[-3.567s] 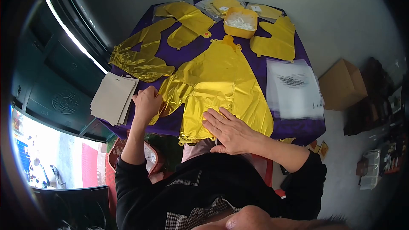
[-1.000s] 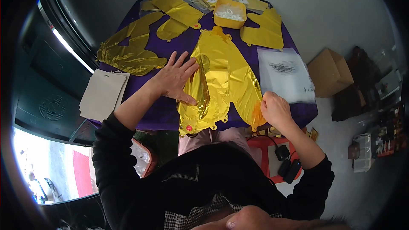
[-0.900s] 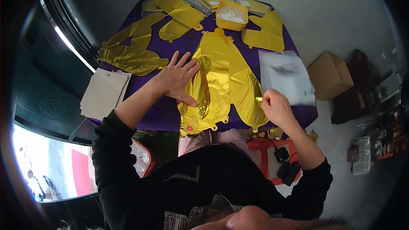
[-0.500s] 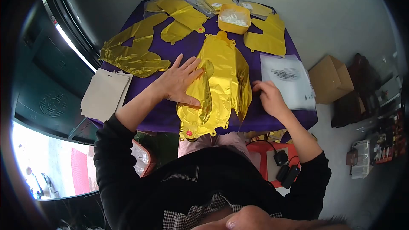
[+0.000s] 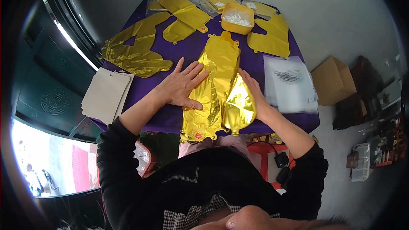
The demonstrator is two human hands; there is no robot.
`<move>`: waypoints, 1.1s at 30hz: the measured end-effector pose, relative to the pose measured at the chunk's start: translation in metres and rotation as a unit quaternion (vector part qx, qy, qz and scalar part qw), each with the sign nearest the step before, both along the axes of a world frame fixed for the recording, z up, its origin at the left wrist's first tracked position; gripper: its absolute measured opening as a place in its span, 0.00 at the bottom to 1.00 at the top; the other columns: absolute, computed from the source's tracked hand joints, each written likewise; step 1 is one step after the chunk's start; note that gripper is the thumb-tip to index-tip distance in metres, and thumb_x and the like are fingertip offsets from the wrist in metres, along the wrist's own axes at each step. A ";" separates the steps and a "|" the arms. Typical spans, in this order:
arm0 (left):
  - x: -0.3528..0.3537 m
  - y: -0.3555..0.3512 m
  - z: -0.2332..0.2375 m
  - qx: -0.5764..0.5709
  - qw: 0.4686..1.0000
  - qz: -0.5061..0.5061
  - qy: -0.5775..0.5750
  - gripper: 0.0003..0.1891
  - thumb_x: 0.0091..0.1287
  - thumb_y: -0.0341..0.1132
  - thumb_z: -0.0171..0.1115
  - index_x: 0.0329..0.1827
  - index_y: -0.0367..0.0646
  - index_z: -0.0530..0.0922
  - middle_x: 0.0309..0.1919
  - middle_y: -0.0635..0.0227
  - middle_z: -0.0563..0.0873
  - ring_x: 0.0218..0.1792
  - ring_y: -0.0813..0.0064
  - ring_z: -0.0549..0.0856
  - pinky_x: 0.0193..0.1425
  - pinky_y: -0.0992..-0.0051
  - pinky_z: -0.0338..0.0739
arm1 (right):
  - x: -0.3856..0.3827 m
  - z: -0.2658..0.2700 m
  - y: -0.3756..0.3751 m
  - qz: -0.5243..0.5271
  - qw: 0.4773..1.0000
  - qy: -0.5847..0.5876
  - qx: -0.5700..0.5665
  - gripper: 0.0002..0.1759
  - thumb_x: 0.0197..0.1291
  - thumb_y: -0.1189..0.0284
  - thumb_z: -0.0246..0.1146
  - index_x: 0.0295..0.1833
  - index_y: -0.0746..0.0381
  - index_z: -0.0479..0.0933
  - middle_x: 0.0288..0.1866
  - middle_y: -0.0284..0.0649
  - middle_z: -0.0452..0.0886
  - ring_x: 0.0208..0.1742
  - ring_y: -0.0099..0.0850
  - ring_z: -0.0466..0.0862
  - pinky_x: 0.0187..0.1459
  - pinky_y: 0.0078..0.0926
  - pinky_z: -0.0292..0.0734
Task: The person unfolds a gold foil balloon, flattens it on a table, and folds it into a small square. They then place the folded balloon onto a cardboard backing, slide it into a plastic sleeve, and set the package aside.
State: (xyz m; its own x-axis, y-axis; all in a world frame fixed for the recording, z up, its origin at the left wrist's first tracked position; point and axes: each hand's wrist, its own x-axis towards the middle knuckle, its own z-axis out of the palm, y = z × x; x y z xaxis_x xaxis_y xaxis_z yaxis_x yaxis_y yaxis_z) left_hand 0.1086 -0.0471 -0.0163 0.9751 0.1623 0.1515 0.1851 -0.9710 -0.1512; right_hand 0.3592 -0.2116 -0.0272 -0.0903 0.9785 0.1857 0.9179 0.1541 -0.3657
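A shiny gold foil piece (image 5: 217, 68) lies lengthwise on the purple cloth, its near end reaching the table's front edge, where a small red mark shows. My left hand (image 5: 183, 85) rests on its left side with the fingers spread. Along the right side, my right hand (image 5: 254, 89) touches a raised, folded flap (image 5: 240, 104) of the same foil. The right hand's fingers look extended, partly hidden behind the flap.
Other gold foil pieces (image 5: 138, 47) lie at the back left and right. An orange tub (image 5: 237, 29) holds white items. Beige cards (image 5: 106, 93) are at the left, clear plastic bags (image 5: 290, 91) at the right. A cardboard box (image 5: 333, 81) stands beyond the table.
My right hand has moved left from the cloth onto the foil's right side. The right part of the foil is now folded up and inward. My left hand remains almost in place.
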 end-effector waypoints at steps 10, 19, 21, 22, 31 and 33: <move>0.003 -0.003 0.002 0.005 1.000 0.006 0.009 0.61 0.53 0.84 0.46 0.78 0.40 0.59 0.75 0.46 0.63 0.78 0.51 0.58 0.77 0.37 0.43 | -0.025 0.010 0.002 0.053 0.988 -0.140 -0.033 0.45 0.65 0.52 0.60 0.79 0.63 0.52 0.79 0.63 0.50 0.80 0.61 0.48 0.77 0.54 0.45; 0.008 -0.004 0.002 0.014 1.000 0.007 0.014 0.49 0.56 0.64 0.61 0.76 0.42 0.62 0.74 0.49 0.65 0.78 0.53 0.59 0.77 0.36 0.45 | -0.040 0.004 0.005 0.030 0.988 -0.148 -0.028 0.45 0.70 0.39 0.47 0.78 0.62 0.57 0.78 0.66 0.53 0.80 0.64 0.48 0.77 0.57 0.43; 0.008 -0.006 0.002 -0.006 1.000 0.010 0.001 0.47 0.52 0.55 0.64 0.76 0.43 0.62 0.74 0.49 0.65 0.78 0.54 0.60 0.76 0.35 0.46 | -0.043 0.003 0.006 0.022 0.987 -0.156 -0.026 0.46 0.69 0.38 0.47 0.78 0.63 0.57 0.78 0.65 0.53 0.80 0.64 0.47 0.77 0.57 0.41; 0.008 -0.006 0.002 -0.006 1.000 0.010 0.002 0.47 0.52 0.55 0.64 0.76 0.43 0.62 0.74 0.49 0.65 0.78 0.54 0.60 0.76 0.35 0.46 | -0.044 0.003 0.006 0.022 0.987 -0.156 -0.026 0.46 0.69 0.38 0.47 0.78 0.63 0.57 0.78 0.65 0.53 0.80 0.64 0.47 0.77 0.57 0.41; 0.009 -0.006 -0.001 -0.006 1.000 0.000 -0.025 0.48 0.52 0.58 0.64 0.76 0.42 0.63 0.74 0.48 0.64 0.78 0.53 0.59 0.76 0.34 0.47 | -0.050 0.002 0.009 0.028 0.983 -0.178 -0.015 0.45 0.68 0.40 0.50 0.78 0.63 0.58 0.78 0.66 0.53 0.80 0.64 0.47 0.78 0.57 0.40; 0.009 -0.006 0.001 0.002 1.000 0.008 0.000 0.50 0.51 0.60 0.65 0.76 0.42 0.63 0.74 0.48 0.64 0.78 0.54 0.59 0.76 0.34 0.46 | -0.052 0.002 0.010 0.030 0.984 -0.174 -0.029 0.43 0.69 0.41 0.50 0.78 0.59 0.59 0.77 0.66 0.54 0.79 0.65 0.49 0.77 0.57 0.41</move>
